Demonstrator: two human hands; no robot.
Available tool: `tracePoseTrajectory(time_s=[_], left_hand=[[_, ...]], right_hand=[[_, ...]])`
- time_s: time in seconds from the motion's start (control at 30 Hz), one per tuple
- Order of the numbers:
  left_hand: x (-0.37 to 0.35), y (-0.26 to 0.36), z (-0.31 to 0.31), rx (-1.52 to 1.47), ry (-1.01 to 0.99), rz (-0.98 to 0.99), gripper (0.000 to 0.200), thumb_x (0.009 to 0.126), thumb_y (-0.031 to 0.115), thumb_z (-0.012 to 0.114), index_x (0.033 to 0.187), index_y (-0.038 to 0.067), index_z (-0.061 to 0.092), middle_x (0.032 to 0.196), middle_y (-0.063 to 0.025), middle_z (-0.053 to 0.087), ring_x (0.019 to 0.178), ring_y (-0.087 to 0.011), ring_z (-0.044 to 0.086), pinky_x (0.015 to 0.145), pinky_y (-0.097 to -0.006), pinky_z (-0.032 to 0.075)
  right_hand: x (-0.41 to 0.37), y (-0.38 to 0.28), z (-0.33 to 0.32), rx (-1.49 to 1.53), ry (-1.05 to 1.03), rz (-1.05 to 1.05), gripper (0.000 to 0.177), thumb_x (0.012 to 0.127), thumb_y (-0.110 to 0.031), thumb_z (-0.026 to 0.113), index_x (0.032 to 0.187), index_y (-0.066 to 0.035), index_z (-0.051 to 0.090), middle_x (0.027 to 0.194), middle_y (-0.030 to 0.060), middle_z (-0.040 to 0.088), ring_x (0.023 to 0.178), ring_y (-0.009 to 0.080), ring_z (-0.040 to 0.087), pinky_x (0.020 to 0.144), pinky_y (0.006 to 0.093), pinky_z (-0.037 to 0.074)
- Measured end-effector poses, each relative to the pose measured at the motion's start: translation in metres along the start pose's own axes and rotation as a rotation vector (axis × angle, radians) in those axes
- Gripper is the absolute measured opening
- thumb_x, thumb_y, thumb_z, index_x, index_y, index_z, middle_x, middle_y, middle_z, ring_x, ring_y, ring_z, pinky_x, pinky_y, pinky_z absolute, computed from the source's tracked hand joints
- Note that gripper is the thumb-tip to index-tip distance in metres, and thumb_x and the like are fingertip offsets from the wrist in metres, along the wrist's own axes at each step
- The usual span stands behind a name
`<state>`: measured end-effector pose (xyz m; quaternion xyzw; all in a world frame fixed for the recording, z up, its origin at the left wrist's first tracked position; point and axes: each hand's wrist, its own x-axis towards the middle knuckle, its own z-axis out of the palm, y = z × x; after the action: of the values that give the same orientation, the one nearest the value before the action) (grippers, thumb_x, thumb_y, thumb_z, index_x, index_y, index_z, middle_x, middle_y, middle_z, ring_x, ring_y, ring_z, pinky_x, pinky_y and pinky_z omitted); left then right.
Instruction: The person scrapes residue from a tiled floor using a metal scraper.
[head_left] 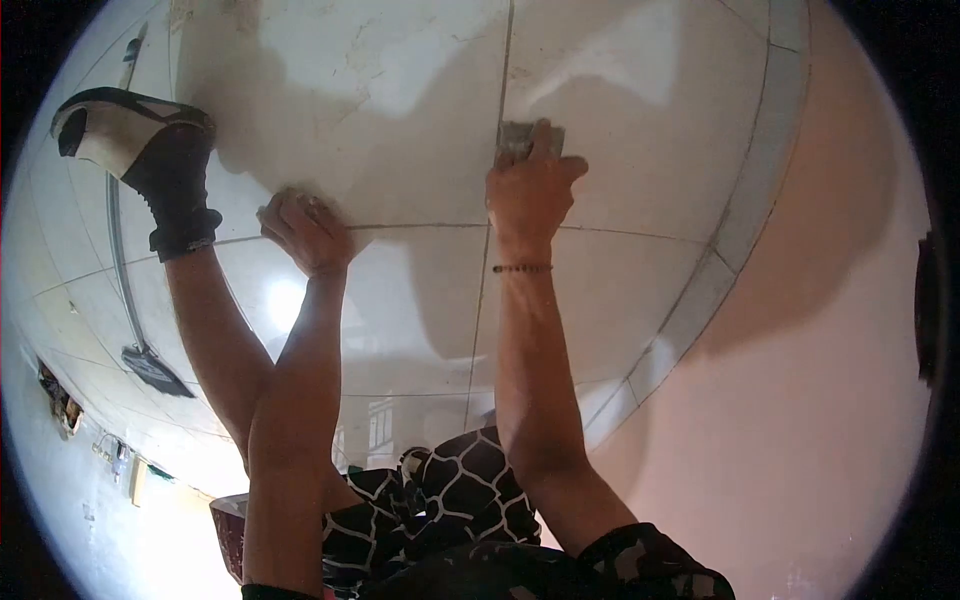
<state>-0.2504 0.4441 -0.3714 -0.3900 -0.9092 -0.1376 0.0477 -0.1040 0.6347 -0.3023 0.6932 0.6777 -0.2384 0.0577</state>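
My right hand point(530, 195) presses a small grey flat rectangular piece point(517, 133) against the tiled floor point(420, 300), right beside a grout line. Its fingers lie over the piece, with the index finger stretched along it and the thumb out to the side. A beaded bracelet point(522, 268) circles that wrist. Further left, my left hand point(308, 232) rests on the tiles near a cross joint, its fingers curled under. Whatever those fingers hold, if anything, I cannot make out. Brownish smears mark the tile around them.
My leg stretches out at the left in a black and white shoe point(115, 140). Beyond it lies a long-handled tool with a dark flat head point(157, 371). A pinkish wall point(790, 400) with a tiled skirting point(745, 205) rises on the right. Shadows cross the floor.
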Motion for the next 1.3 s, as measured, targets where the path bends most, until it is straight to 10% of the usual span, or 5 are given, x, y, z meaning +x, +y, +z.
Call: tracePoseTrajectory(time_s=[1.3], left_hand=[[0.004, 0.005, -0.005, -0.023, 0.002, -0.020, 0.032, 0.090, 0.029, 0.043, 0.102, -0.001, 0.044, 0.107, -0.0198, 0.043, 0.103, -0.0348, 0.038, 0.088, -0.0494, 0.027]], right_hand=[[-0.037, 0.007, 0.019, 0.239, -0.030, -0.297, 0.059, 0.065, 0.002, 0.065, 0.121, 0.000, 0.048, 0.112, 0.0235, 0.041, 0.095, 0.0364, 0.054, 0.077, 0.0407, 0.048]])
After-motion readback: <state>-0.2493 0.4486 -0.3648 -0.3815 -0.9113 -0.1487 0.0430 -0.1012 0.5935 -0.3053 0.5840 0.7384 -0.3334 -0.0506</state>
